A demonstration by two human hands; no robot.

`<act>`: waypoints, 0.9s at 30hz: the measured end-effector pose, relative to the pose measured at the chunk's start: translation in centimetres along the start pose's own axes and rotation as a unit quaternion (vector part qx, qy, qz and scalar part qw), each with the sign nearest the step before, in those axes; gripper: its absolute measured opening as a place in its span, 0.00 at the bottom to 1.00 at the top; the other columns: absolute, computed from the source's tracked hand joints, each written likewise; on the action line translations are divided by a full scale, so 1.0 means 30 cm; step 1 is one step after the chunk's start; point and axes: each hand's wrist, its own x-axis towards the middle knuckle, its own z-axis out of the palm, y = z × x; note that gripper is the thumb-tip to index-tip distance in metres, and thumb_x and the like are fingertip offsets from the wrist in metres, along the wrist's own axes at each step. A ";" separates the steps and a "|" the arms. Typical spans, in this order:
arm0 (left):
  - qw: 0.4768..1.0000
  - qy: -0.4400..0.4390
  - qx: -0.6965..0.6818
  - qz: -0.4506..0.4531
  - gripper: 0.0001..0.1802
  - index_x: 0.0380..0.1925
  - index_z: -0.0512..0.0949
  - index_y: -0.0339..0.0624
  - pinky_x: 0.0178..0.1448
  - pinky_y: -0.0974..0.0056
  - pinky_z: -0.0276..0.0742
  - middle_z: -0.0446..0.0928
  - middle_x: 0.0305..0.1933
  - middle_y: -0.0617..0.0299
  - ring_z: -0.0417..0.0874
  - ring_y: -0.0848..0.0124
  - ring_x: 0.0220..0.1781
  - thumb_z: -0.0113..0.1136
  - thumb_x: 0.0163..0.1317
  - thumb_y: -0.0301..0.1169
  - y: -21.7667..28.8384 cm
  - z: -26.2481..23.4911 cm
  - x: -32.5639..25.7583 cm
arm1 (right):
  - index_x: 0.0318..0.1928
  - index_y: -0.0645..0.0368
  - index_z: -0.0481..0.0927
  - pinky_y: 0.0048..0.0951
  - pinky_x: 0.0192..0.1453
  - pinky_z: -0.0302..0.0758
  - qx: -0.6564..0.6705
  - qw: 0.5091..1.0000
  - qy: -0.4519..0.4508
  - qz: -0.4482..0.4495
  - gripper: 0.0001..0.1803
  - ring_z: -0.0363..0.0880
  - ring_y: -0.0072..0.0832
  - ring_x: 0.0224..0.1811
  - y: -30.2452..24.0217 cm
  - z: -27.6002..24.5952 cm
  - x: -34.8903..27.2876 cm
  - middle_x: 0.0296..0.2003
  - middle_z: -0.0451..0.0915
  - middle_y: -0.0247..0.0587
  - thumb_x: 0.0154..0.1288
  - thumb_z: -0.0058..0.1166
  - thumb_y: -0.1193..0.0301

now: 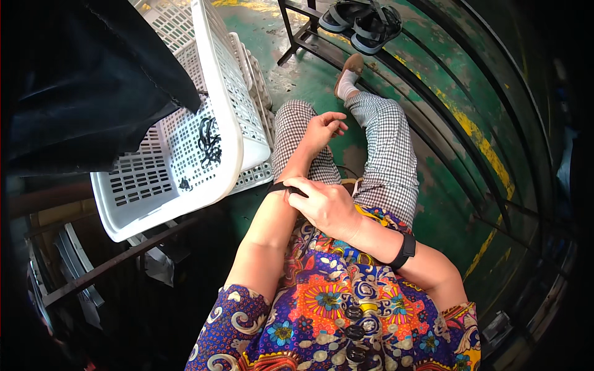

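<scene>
– One black band [279, 187]: where did we have it?
– Across our left wrist [296, 166]; our right hand [331, 207] pinched it, fingers narrowed, while our left hand [322, 131] curled loosely, empty
– How did we manage best?
– Probably by keeping that arm still
</scene>
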 end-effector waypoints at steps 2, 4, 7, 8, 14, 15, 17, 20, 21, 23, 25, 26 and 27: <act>1.000 -0.003 -0.009 0.001 0.14 0.51 0.75 0.38 0.42 0.71 0.74 0.82 0.39 0.60 0.80 0.75 0.38 0.48 0.67 0.26 0.001 -0.007 0.000 | 0.37 0.55 0.78 0.25 0.35 0.81 0.003 1.000 0.004 -0.006 0.09 0.83 0.29 0.39 -0.001 0.004 0.001 0.45 0.79 0.38 0.54 0.53 0.73; 1.000 -0.005 -0.017 0.002 0.14 0.51 0.75 0.38 0.42 0.71 0.74 0.82 0.39 0.60 0.80 0.75 0.38 0.49 0.67 0.26 0.005 -0.010 0.000 | 0.40 0.55 0.80 0.27 0.36 0.81 0.032 0.999 0.022 0.020 0.11 0.83 0.30 0.36 -0.001 0.007 0.001 0.45 0.79 0.36 0.54 0.56 0.76; 0.999 -0.005 -0.036 -0.004 0.14 0.51 0.75 0.38 0.43 0.71 0.74 0.82 0.40 0.61 0.80 0.74 0.38 0.49 0.67 0.26 0.016 -0.007 -0.005 | 0.45 0.52 0.81 0.26 0.37 0.82 0.018 0.999 0.020 0.019 0.17 0.83 0.29 0.36 -0.001 0.009 0.001 0.46 0.79 0.35 0.52 0.55 0.77; 0.999 0.001 -0.053 -0.009 0.15 0.51 0.75 0.37 0.43 0.71 0.75 0.82 0.39 0.61 0.80 0.74 0.37 0.48 0.66 0.25 0.020 -0.004 -0.008 | 0.45 0.52 0.82 0.26 0.37 0.82 0.020 0.999 0.026 0.014 0.18 0.83 0.28 0.37 0.000 0.010 0.002 0.47 0.79 0.35 0.51 0.56 0.76; 0.985 0.021 -0.164 -0.041 0.18 0.55 0.72 0.38 0.46 0.68 0.76 0.81 0.41 0.60 0.81 0.73 0.39 0.49 0.66 0.26 0.045 0.010 -0.022 | 0.37 0.55 0.82 0.24 0.37 0.81 0.027 0.999 0.042 -0.014 0.08 0.83 0.28 0.39 0.004 0.001 0.002 0.47 0.79 0.36 0.55 0.54 0.73; 0.980 0.020 -0.192 -0.055 0.18 0.56 0.71 0.39 0.47 0.67 0.76 0.81 0.43 0.60 0.81 0.72 0.40 0.50 0.66 0.27 0.050 0.009 -0.024 | 0.37 0.55 0.82 0.24 0.37 0.81 0.029 0.999 0.041 -0.014 0.08 0.83 0.28 0.39 0.004 0.000 0.003 0.47 0.79 0.36 0.55 0.54 0.73; 0.978 0.020 -0.201 -0.058 0.19 0.57 0.70 0.39 0.47 0.67 0.76 0.81 0.44 0.59 0.81 0.72 0.41 0.50 0.66 0.27 0.060 0.007 -0.025 | 0.34 0.54 0.84 0.25 0.37 0.81 0.032 0.998 0.045 -0.011 0.07 0.83 0.29 0.38 0.001 0.000 0.004 0.44 0.81 0.34 0.52 0.57 0.73; 0.975 0.016 -0.213 -0.062 0.20 0.58 0.70 0.39 0.47 0.66 0.76 0.81 0.44 0.59 0.81 0.71 0.41 0.50 0.66 0.27 0.072 0.012 -0.029 | 0.33 0.53 0.83 0.26 0.39 0.81 0.029 0.998 0.056 0.002 0.07 0.83 0.29 0.38 -0.004 0.001 0.009 0.45 0.80 0.34 0.51 0.58 0.73; 0.974 0.014 -0.217 -0.064 0.19 0.58 0.70 0.39 0.47 0.66 0.76 0.81 0.44 0.59 0.82 0.71 0.41 0.49 0.67 0.27 0.074 0.016 -0.031 | 0.33 0.53 0.83 0.26 0.39 0.81 0.032 0.998 0.056 0.004 0.07 0.83 0.29 0.38 -0.004 0.000 0.010 0.45 0.80 0.34 0.51 0.58 0.73; 0.970 0.018 -0.231 -0.068 0.19 0.58 0.70 0.39 0.47 0.66 0.76 0.81 0.44 0.58 0.82 0.71 0.41 0.49 0.67 0.27 0.078 0.027 -0.033 | 0.32 0.54 0.82 0.27 0.39 0.79 0.007 0.999 0.047 0.014 0.05 0.82 0.29 0.40 -0.004 -0.003 0.012 0.46 0.79 0.34 0.55 0.57 0.69; 0.966 0.021 -0.243 -0.079 0.19 0.57 0.70 0.39 0.46 0.66 0.76 0.81 0.43 0.58 0.82 0.71 0.41 0.49 0.67 0.27 0.078 0.040 -0.036 | 0.33 0.52 0.83 0.27 0.39 0.79 0.006 0.998 0.060 0.011 0.05 0.82 0.28 0.40 -0.001 -0.009 0.013 0.46 0.79 0.34 0.55 0.57 0.69; 0.971 0.016 -0.224 -0.084 0.18 0.57 0.70 0.38 0.47 0.65 0.76 0.81 0.44 0.58 0.81 0.70 0.42 0.49 0.66 0.27 0.077 0.044 -0.035 | 0.33 0.52 0.83 0.27 0.39 0.79 0.002 0.998 0.064 0.014 0.06 0.82 0.28 0.40 0.000 -0.012 0.014 0.46 0.79 0.34 0.55 0.57 0.69; 0.974 0.005 -0.208 -0.086 0.18 0.56 0.71 0.38 0.48 0.64 0.76 0.80 0.44 0.58 0.81 0.69 0.43 0.50 0.66 0.27 0.077 0.052 -0.035 | 0.34 0.51 0.83 0.27 0.39 0.79 -0.002 0.998 0.067 0.019 0.06 0.82 0.28 0.40 0.000 -0.018 0.012 0.46 0.79 0.34 0.54 0.57 0.69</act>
